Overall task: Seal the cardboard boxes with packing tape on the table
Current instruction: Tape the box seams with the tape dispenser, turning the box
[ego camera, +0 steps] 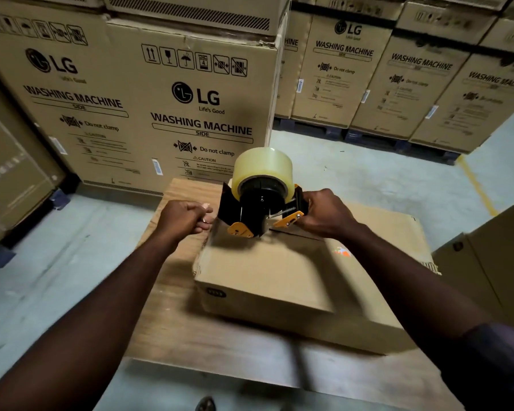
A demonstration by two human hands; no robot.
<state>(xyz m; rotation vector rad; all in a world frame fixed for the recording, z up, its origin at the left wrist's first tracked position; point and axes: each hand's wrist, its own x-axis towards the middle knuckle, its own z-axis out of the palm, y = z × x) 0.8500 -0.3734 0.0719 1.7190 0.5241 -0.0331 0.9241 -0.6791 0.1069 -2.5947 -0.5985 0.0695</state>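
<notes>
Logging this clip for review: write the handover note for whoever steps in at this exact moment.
Right hand grips the tape dispenser, which is at the far edge of the cardboard box on the wooden table.
Left hand: fingers curled beside the dispenser; no tape end can be made out in them.
Done: box flaps closed, dispenser in position. No tape shows along the top, though the frame is blurred.
Left: run tape along the top, cut it, press it down.

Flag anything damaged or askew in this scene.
The washing machine carton behind the table has a torn, crumpled top edge, worst near its right corner. Nothing else stands out around the box under the tape dispenser.
</notes>
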